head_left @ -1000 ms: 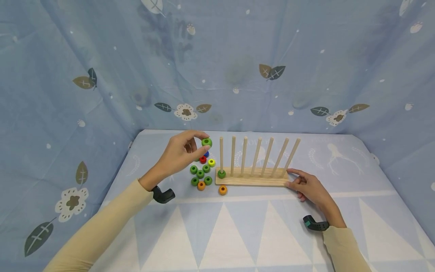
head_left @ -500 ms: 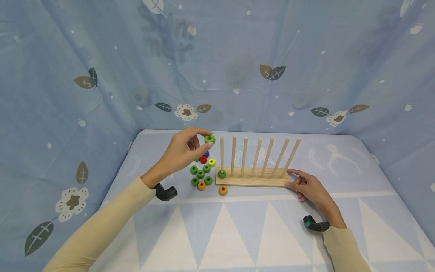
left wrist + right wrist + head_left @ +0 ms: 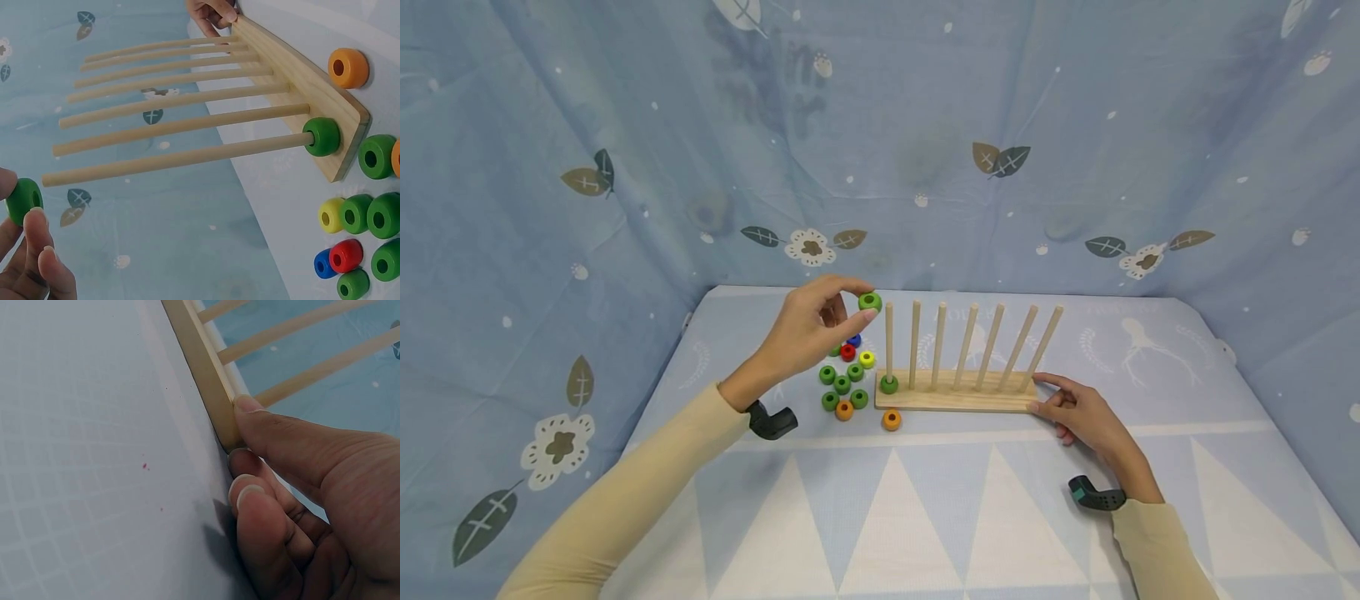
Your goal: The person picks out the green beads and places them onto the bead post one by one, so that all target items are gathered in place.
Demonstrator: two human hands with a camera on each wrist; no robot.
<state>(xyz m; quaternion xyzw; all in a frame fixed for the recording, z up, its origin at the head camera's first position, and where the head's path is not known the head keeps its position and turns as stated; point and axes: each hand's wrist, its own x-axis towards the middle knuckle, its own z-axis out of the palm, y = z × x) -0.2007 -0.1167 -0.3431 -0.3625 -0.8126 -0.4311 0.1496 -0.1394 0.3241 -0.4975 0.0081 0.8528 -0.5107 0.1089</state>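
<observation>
My left hand (image 3: 808, 329) pinches a green wooden bead (image 3: 869, 302) between thumb and fingers. It is held up just left of the top of the leftmost peg (image 3: 889, 337), and the left wrist view shows a small gap between bead (image 3: 20, 203) and peg tip. The peg stand (image 3: 962, 402) is a pale wooden board with several upright rods. Another green bead (image 3: 889, 385) sits at the foot of the leftmost peg. At the board's right end, my right hand (image 3: 1086, 417) grips the corner, its thumb (image 3: 269, 428) lying against the edge.
Left of the stand lies a loose cluster of beads: several green beads (image 3: 842, 384), a red bead (image 3: 847, 352), a blue bead (image 3: 854, 340), a yellow bead (image 3: 867, 359) and an orange bead (image 3: 844, 409). A second orange bead (image 3: 891, 419) lies before the board. Patterned cloth (image 3: 925, 125) hangs behind.
The left hand has moved a little right and upward with the green bead, closer to the leftmost peg's tip. My right hand and the stand have stayed still.
</observation>
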